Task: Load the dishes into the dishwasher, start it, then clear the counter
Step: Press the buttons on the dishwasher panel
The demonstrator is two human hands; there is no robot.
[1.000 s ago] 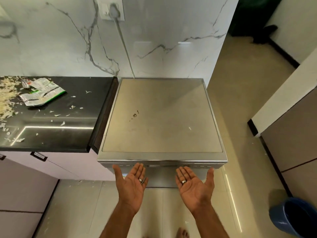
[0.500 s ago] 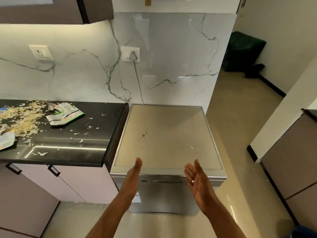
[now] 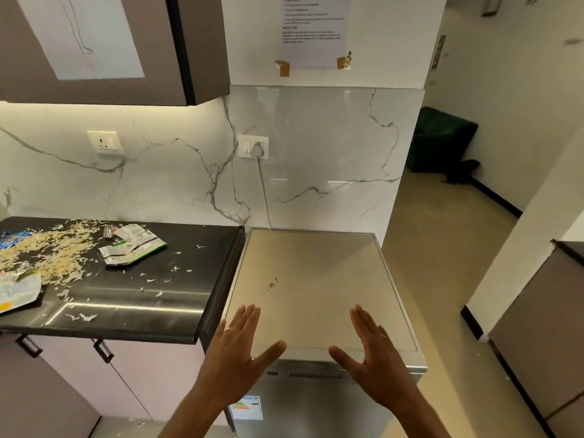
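Observation:
A steel dishwasher point(image 3: 316, 279) stands with its door shut, right of the black counter point(image 3: 126, 298). My left hand point(image 3: 240, 352) and my right hand point(image 3: 373, 352) hover palm down, fingers spread, over the front edge of its top, holding nothing. On the counter lie a crumpled silver and green wrapper point(image 3: 132, 245), a pale wrapper point(image 3: 15, 289) at the left edge, and scattered flakes point(image 3: 50, 254). No dishes are in view.
A plug and cable point(image 3: 257, 153) run down the marble wall behind the dishwasher. A dark wall cabinet point(image 3: 94, 49) hangs above the counter. Open floor point(image 3: 442, 248) lies to the right, with another cabinet point(image 3: 543, 327) at the right edge.
Both hands have turned from palms up, low at the dishwasher's front, to palms down above its top edge. The view has tilted upward, showing more wall and counter.

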